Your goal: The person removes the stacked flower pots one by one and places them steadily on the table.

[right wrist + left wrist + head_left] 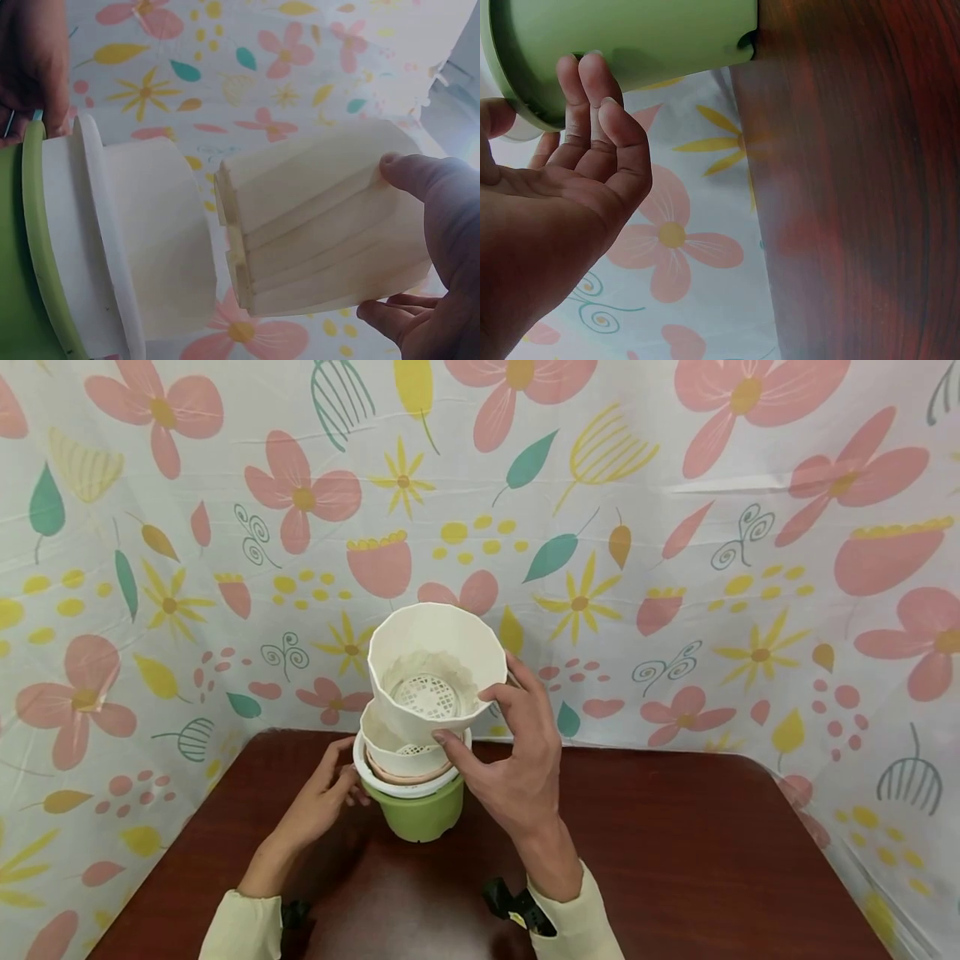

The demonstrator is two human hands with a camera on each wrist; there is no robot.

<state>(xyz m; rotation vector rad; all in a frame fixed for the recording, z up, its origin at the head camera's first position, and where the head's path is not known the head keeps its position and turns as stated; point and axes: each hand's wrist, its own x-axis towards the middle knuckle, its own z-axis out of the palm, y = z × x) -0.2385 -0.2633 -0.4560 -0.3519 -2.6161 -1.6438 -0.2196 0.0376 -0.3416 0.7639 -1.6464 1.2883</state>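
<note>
A white, angular flowerpot (pixel 397 647) with a slotted bottom is tilted toward the head view. My right hand (pixel 517 752) pinches its rim, thumb outside and fingers at the far edge. In the right wrist view, a gap separates the raised white flowerpot (pixel 322 225) from the stack. Another white flowerpot (pixel 382 747) sits in that stack, above a pinkish rim (pixel 405 778), a round white rim (pixel 360 756) and a green flowerpot (pixel 422 814). My left hand (pixel 318 797) holds the green flowerpot (pixel 667 37) at its left side, fingertips against its wall beneath the rim.
The stack stands on a dark reddish-brown table (pixel 675 860). Behind and beside the table hangs a white sheet (pixel 637 485) printed with flowers and leaves. Black straps (pixel 517 906) show at both cuffs.
</note>
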